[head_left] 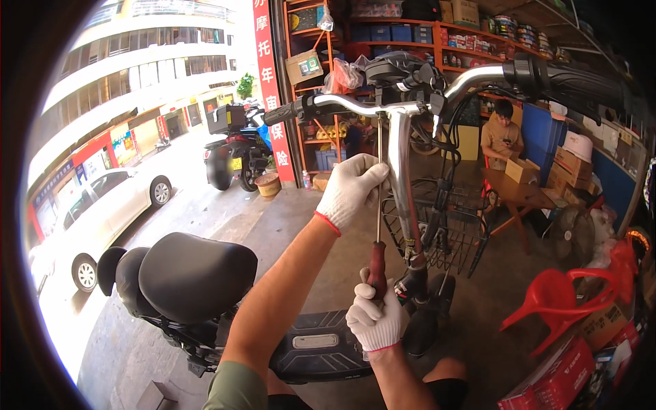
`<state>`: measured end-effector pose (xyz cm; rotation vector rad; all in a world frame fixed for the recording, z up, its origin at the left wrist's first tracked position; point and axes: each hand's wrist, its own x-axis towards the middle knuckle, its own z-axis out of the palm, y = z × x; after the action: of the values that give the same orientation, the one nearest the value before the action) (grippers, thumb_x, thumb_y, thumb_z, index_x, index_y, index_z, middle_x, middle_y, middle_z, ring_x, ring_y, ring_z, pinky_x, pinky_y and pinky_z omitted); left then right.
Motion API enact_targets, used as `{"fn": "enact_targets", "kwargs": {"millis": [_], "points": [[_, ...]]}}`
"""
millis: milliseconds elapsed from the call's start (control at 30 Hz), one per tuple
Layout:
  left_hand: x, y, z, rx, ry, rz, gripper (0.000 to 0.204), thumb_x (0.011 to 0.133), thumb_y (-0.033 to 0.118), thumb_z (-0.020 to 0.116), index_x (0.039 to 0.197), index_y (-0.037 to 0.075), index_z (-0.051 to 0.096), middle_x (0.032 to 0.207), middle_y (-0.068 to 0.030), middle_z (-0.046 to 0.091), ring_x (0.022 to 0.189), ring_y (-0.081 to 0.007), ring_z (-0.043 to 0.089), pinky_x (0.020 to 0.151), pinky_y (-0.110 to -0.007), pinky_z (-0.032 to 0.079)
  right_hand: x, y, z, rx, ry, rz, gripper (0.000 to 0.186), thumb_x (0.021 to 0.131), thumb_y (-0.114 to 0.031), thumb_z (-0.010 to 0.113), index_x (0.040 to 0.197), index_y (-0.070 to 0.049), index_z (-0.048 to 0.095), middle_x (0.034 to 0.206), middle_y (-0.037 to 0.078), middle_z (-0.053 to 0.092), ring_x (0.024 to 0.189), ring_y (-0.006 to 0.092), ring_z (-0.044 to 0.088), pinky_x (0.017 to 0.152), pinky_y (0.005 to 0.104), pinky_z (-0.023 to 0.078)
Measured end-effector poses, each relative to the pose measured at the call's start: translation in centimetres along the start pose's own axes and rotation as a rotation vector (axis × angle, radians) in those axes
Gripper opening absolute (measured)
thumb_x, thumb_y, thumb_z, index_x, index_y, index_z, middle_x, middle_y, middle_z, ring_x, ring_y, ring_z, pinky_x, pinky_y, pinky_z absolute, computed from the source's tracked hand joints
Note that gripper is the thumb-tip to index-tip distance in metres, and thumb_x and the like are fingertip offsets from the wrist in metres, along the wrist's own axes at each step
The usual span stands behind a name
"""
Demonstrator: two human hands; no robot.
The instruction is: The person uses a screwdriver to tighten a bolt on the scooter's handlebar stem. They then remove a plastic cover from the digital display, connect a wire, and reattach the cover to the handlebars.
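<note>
A long screwdriver (377, 263) with a dark red handle stands upright, its thin shaft running along the silver handlebar stem (400, 160) of an electric bike. My right hand (374, 318), in a white knit glove, is wrapped round the handle from below. Higher up, my gloved left hand (352, 188) has its fingers closed on the shaft, close against the stem. The shaft's upper end reaches the underside of the handlebar (403, 108) where it joins the stem; the tip itself is too small to make out. Black cables and a wire basket (444, 229) sit beyond the stem.
A black seat (198, 277) and footboard (318, 345) lie below my left arm. At right are a red plastic chair (567, 301), boxes (547, 379) and a table (516, 195) with a seated person. Orange shelves (403, 44) stand behind; a white car (113, 215) is outside.
</note>
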<state>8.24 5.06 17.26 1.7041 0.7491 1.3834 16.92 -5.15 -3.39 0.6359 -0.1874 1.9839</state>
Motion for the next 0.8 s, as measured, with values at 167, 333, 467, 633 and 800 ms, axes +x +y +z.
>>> {"fn": "enact_targets", "kwargs": {"millis": [167,333,467,633,800], "points": [[-0.1,-0.2,0.3,0.024,0.043,0.018,0.022,0.104,0.023,0.064,0.098,0.002,0.068,0.078,0.0006,0.068,0.06,-0.0035,0.055,0.056,-0.02,0.044,-0.6,1.2,1.0,-0.324,0.27,-0.285,0.045,0.109,-0.03,0.054,0.146,-0.004,0.049,0.114,0.015,0.065,0.073,0.0153,0.056,0.066,0.0297,0.045],[-0.1,0.2,0.5,-0.019,0.052,0.019,0.023,0.104,0.023,0.065,0.1,0.001,0.068,0.079,0.002,0.066,0.061,-0.0034,0.054,0.055,-0.02,0.043,-0.7,0.6,2.0,-0.115,0.016,-0.03,0.044,0.11,-0.032,0.051,0.137,0.002,0.051,0.109,0.012,0.064,0.073,0.0129,0.052,0.063,0.0279,0.042],[-0.2,0.2,0.7,0.007,0.09,0.02,0.022,0.104,0.023,0.066,0.102,0.0,0.069,0.079,0.0018,0.066,0.061,-0.0034,0.054,0.056,-0.021,0.044,-0.5,2.3,2.9,-0.663,0.351,-0.447,0.046,0.107,-0.029,0.06,0.142,-0.002,0.05,0.118,0.011,0.063,0.075,0.0142,0.054,0.062,0.0294,0.043],[0.1,0.4,0.9,0.001,0.107,0.041,0.02,0.104,0.022,0.064,0.099,0.003,0.067,0.078,0.0025,0.062,0.059,-0.0032,0.05,0.056,-0.02,0.041,-0.4,0.8,2.2,-0.212,0.131,-0.106,0.049,0.107,-0.03,0.059,0.144,0.002,0.049,0.117,0.013,0.063,0.072,0.0143,0.052,0.064,0.0283,0.044],[0.2,0.5,1.1,-0.014,0.1,0.045,0.02,0.104,0.022,0.064,0.1,0.003,0.067,0.078,0.0022,0.062,0.061,-0.0034,0.051,0.056,-0.02,0.042,-0.8,0.5,1.3,-0.276,0.102,-0.197,0.044,0.111,-0.03,0.049,0.141,0.001,0.05,0.119,0.015,0.063,0.074,0.0148,0.056,0.067,0.0285,0.046]]}}
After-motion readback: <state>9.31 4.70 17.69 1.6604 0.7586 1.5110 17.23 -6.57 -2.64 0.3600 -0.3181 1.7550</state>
